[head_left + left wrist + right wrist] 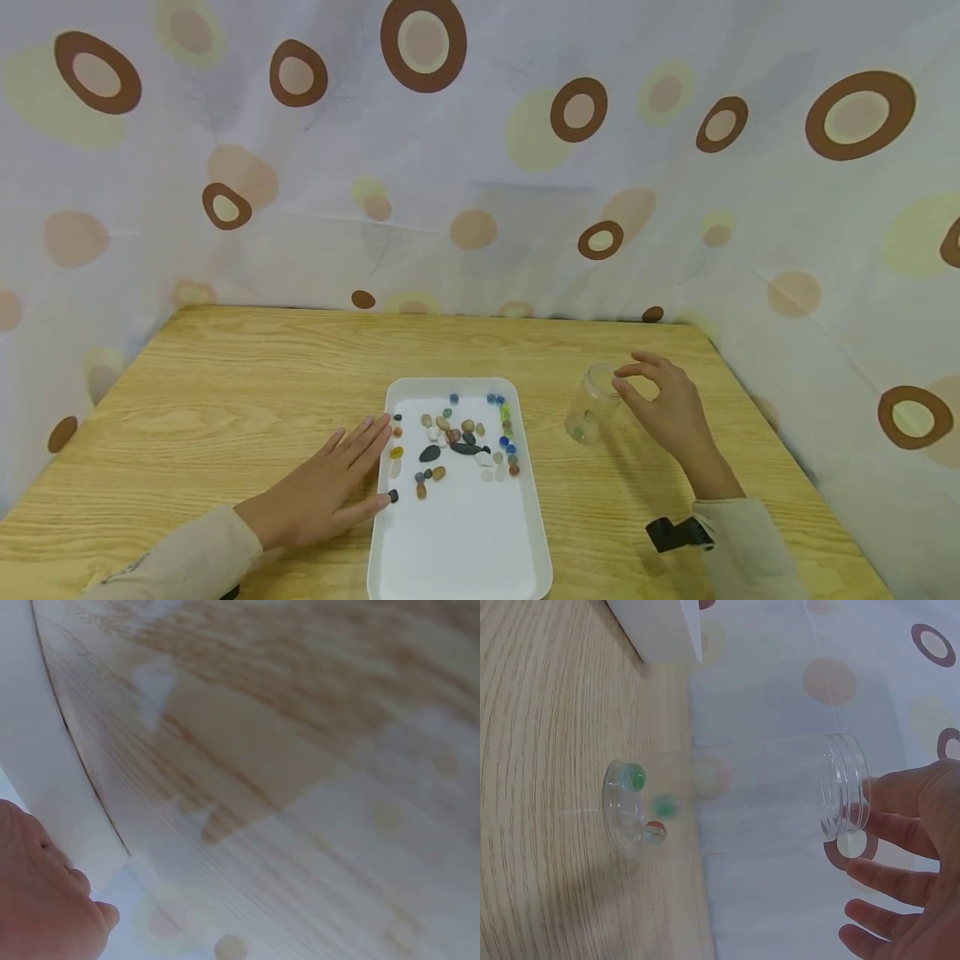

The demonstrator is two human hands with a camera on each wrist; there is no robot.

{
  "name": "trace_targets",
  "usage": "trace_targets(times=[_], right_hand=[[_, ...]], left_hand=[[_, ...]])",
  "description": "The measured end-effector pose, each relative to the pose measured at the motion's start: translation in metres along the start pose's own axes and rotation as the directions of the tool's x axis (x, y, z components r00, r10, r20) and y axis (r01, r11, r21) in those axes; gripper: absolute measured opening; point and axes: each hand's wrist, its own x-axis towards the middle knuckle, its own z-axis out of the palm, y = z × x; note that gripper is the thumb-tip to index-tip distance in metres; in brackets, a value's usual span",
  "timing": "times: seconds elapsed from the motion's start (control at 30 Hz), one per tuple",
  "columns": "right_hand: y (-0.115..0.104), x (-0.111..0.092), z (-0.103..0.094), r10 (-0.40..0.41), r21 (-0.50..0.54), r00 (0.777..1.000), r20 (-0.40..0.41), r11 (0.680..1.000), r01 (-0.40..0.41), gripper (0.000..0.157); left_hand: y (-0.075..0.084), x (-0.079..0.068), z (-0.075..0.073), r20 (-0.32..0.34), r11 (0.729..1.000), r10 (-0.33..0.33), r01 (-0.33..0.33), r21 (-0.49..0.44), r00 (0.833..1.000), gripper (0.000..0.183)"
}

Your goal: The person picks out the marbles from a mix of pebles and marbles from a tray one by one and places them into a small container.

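Observation:
A clear jar (594,407) stands upright on the table, right of a white tray (461,554). Green (633,777) and reddish (655,831) marbles lie at its bottom; a blurred green marble (665,805) appears above the base. My right hand (670,408) is at the jar's mouth, thumb and index finger bent close together at the rim, other fingers spread; I see nothing between the tips. With straight fingers, my left hand (326,486) rests at the tray's left edge. Its thumb is beside a dark stone (393,496). Only part of this hand (45,892) shows in the left wrist view.
Pebbles (430,453) and coloured marbles (504,442) lie in the tray's far half, some along its sides. The wooden table (285,367) reaches back to a white curtain (480,167) with round brown patterns, which also closes in both sides.

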Motion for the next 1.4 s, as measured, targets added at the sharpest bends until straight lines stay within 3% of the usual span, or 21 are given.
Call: trace_targets(times=[0.6,0.9,1.1,1.4], right_hand=[[0.001,-0.001,0.002,-0.005,0.010,1.000,0.001,1.000,0.005,0.020],[-0.003,0.000,0.006,-0.089,0.020,0.993,-0.073,0.996,0.091,0.019],[-0.025,-0.004,0.011,-0.222,0.006,0.970,-0.097,0.975,0.224,0.016],[-0.054,-0.017,0.036,-0.320,-0.014,0.947,0.006,0.947,0.320,0.018]], left_hand=[[0.001,0.001,-0.001,-0.016,1.000,0.011,-0.011,0.005,1.000,0.078],[0.002,0.001,0.000,-0.023,0.999,0.032,-0.031,0.010,0.999,0.075],[0.001,0.001,0.000,-0.029,0.999,0.049,-0.049,0.019,0.998,0.074],[0.000,0.001,0.001,-0.023,0.998,0.053,-0.052,0.033,0.998,0.074]])
